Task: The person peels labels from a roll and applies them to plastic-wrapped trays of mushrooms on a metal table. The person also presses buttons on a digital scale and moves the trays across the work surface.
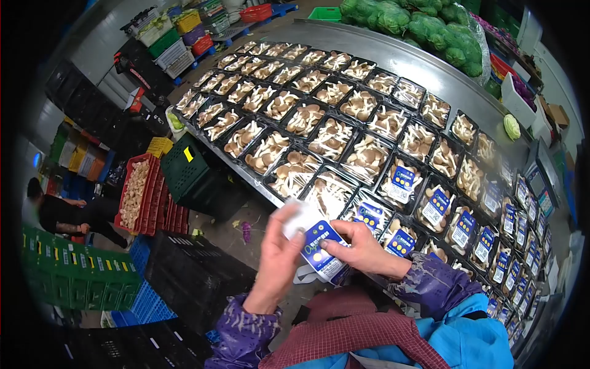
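Note:
Between my two hands is a blue-and-white printed label (318, 245), held up in front of my body near the table's edge. My left hand (276, 255) is closed on its left side, with a blurred whitish piece at the fingertips. My right hand (364, 247) pinches the label from the right, thumb on its printed face. Just beyond my hands lies a mushroom tray (330, 192) without a label. A labelled mushroom tray (370, 215) is beside my right hand, and more labelled packs (437, 206) run off to the right.
Rows of black mushroom trays (305, 119) cover the metal table (393, 58). Netted green cabbages (424, 31) are piled at the back. Left of the table stand a dark green crate (190, 175), red crates (130, 198) and black crates (196, 270). A person (67, 212) is at far left.

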A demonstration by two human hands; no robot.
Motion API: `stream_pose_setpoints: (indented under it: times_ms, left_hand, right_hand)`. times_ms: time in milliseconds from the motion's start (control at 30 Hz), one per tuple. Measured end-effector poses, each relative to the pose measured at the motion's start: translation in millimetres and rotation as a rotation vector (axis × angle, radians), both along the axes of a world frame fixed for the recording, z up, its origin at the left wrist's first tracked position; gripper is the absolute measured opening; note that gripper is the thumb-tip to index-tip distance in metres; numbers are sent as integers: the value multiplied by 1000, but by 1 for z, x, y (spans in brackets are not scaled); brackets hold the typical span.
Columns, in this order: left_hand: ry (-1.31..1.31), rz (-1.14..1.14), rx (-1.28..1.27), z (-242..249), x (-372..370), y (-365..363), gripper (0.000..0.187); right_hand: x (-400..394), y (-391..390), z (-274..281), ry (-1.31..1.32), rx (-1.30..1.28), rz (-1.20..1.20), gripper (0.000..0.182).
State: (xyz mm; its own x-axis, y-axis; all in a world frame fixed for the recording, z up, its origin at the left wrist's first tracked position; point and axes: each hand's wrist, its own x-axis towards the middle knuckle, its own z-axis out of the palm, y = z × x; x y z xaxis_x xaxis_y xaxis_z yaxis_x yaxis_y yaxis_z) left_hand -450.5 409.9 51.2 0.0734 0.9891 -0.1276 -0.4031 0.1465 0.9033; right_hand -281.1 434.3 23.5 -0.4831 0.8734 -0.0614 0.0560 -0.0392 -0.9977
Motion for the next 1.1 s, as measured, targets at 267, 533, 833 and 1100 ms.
stream_pose_setpoints:
  times_ms: [267,533,833,1100]
  left_hand:
    - [27,-172,-199,-6,22,11,33]
    - [357,161,-185,-62,5,57,40]
    - [229,132,-220,-35,19,63,48]
    - [-10,19,-237,-5,22,62,45]
  right_hand:
    - [14,27,-2,-410,1011,-181,31]
    - [103,75,14,-162,314,-196,19]
    - [266,238,-98,-636,362,-523,30]
    - [219,220,-107,-1466,993,-681,45]
